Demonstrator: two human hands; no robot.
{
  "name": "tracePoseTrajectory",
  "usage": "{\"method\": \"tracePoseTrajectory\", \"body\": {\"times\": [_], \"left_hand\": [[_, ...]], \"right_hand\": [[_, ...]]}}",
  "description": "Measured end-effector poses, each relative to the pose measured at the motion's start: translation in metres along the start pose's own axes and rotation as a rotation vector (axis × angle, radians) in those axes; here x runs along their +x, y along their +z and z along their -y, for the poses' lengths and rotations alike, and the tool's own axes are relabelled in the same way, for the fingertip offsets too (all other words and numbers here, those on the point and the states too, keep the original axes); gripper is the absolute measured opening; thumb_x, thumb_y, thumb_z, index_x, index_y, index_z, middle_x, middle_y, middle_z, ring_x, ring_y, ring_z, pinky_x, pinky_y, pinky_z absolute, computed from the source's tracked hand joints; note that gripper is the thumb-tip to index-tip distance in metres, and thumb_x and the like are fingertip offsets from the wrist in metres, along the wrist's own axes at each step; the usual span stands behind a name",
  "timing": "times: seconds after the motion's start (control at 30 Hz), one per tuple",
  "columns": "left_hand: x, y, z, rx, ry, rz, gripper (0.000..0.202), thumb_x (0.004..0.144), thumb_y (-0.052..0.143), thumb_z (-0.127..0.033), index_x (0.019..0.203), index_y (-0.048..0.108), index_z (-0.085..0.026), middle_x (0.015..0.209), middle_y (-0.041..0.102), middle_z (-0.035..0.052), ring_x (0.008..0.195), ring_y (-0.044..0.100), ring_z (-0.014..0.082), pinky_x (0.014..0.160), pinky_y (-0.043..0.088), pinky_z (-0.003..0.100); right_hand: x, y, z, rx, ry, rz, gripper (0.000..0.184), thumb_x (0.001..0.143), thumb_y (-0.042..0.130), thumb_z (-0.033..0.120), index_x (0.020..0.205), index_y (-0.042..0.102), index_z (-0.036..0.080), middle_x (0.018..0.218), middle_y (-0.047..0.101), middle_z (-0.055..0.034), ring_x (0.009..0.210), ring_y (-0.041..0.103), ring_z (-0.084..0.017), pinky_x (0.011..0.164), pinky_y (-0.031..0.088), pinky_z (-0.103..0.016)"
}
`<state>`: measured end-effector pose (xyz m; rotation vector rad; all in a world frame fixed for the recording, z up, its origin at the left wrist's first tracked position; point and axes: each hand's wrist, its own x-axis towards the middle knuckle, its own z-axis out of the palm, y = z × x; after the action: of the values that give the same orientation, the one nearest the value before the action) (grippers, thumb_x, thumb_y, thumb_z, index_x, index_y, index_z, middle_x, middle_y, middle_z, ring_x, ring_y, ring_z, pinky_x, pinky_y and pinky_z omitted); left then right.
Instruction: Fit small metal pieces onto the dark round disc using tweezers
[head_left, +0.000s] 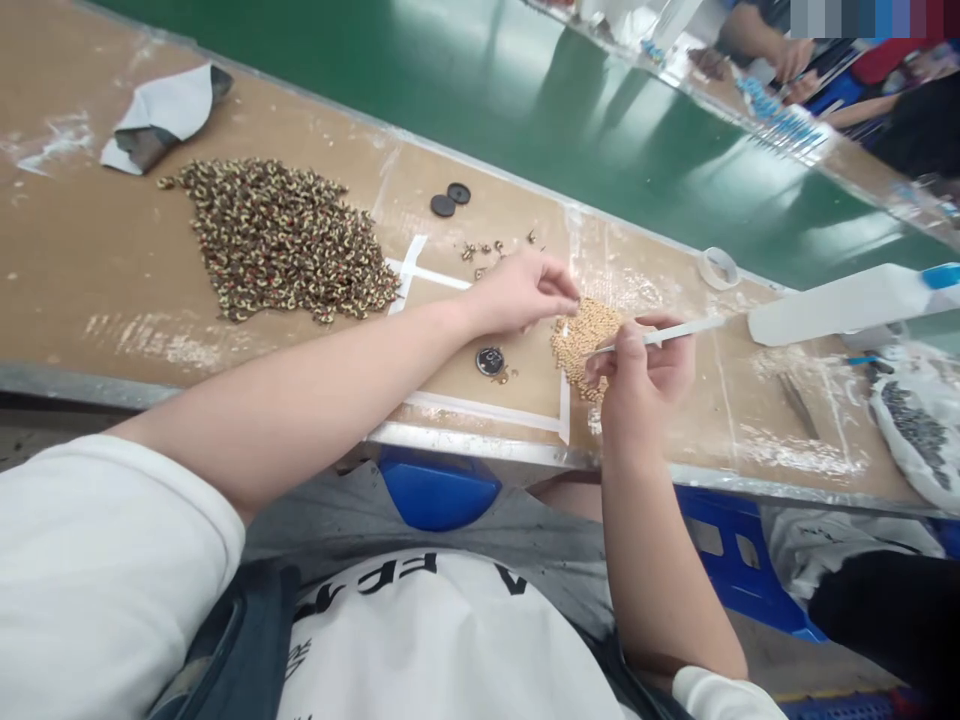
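Note:
My left hand (pixel 525 290) is over the near edge of a pile of small gold-coloured pieces (pixel 596 322), thumb and fingertips pinched together. Whatever they may hold is too small to make out. On the pile's right side, my right hand (pixel 649 375) grips a thin white stick (pixel 686 330) like a pen, its lower end pointing toward the gold pieces. Below my left wrist lies a small round black tin (pixel 490 361) with a shiny, dark content. Several small dark-and-gold pieces (pixel 480 250) are scattered beyond my left hand.
A large heap of brown-and-yellow small parts (pixel 289 240) covers the left. Two black discs (pixel 443 205) lie at the back. To the right are a tape roll (pixel 718 268), a white bottle (pixel 832 305), tweezers (pixel 799 405) and a bag of dark pieces (pixel 919 430). Other people work across the aisle.

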<state>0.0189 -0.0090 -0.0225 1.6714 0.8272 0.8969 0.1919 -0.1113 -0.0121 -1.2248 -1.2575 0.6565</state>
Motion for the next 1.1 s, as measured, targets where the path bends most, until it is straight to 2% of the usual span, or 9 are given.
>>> {"method": "tracePoseTrajectory", "body": {"times": [0.1, 0.27, 0.47, 0.63, 0.83, 1.1], "left_hand": [[-0.006, 0.002, -0.003, -0.081, -0.067, 0.121, 0.017, 0.084, 0.081, -0.034, 0.095, 0.080, -0.021, 0.084, 0.077, 0.0118, 0.049, 0.056, 0.0115, 0.051, 0.049, 0.035], [-0.009, 0.004, -0.008, -0.139, -0.123, 0.211, 0.017, 0.082, 0.082, -0.034, 0.093, 0.080, -0.022, 0.083, 0.077, 0.0104, 0.043, 0.049, 0.0080, 0.043, 0.039, 0.028], [-0.007, 0.009, -0.008, -0.203, -0.117, 0.214, 0.019, 0.082, 0.081, -0.034, 0.094, 0.074, -0.021, 0.091, 0.079, 0.0116, 0.042, 0.046, 0.0060, 0.040, 0.032, 0.025], [-0.007, 0.013, -0.006, -0.224, -0.100, 0.200, 0.021, 0.083, 0.080, -0.034, 0.095, 0.067, -0.022, 0.088, 0.080, 0.0084, 0.044, 0.049, 0.0057, 0.042, 0.034, 0.023], [-0.007, 0.014, -0.006, -0.240, -0.116, 0.216, 0.019, 0.085, 0.078, -0.031, 0.096, 0.064, -0.024, 0.093, 0.080, 0.0081, 0.040, 0.043, 0.0047, 0.040, 0.028, 0.024], [-0.006, 0.014, -0.005, -0.173, -0.077, 0.211, 0.021, 0.084, 0.080, -0.033, 0.096, 0.066, -0.024, 0.082, 0.077, 0.0056, 0.046, 0.052, 0.0082, 0.045, 0.036, 0.025]], "right_hand": [[0.023, -0.009, -0.009, 0.022, -0.070, -0.113, 0.031, 0.095, 0.066, 0.050, 0.103, 0.047, 0.027, 0.067, 0.055, 0.0072, 0.045, 0.053, -0.011, 0.039, 0.034, -0.022], [0.034, -0.014, -0.024, 0.058, -0.064, -0.167, 0.030, 0.096, 0.065, 0.049, 0.103, 0.046, 0.027, 0.069, 0.053, 0.0079, 0.045, 0.053, -0.010, 0.042, 0.038, -0.023], [0.030, -0.009, -0.024, 0.009, -0.040, -0.135, 0.031, 0.099, 0.060, 0.053, 0.103, 0.043, 0.027, 0.069, 0.058, 0.0068, 0.046, 0.054, -0.011, 0.046, 0.043, -0.025], [0.027, -0.005, -0.024, -0.004, -0.033, -0.103, 0.033, 0.100, 0.058, 0.056, 0.103, 0.041, 0.027, 0.070, 0.057, 0.0069, 0.046, 0.056, -0.011, 0.047, 0.045, -0.025], [0.026, -0.004, -0.024, 0.023, -0.036, -0.130, 0.030, 0.101, 0.058, 0.052, 0.100, 0.042, 0.027, 0.072, 0.059, 0.0059, 0.047, 0.056, -0.011, 0.047, 0.045, -0.025], [0.026, -0.003, -0.024, 0.070, -0.045, -0.105, 0.026, 0.100, 0.061, 0.046, 0.100, 0.044, 0.026, 0.073, 0.059, 0.0055, 0.047, 0.056, -0.011, 0.046, 0.044, -0.025]]}}
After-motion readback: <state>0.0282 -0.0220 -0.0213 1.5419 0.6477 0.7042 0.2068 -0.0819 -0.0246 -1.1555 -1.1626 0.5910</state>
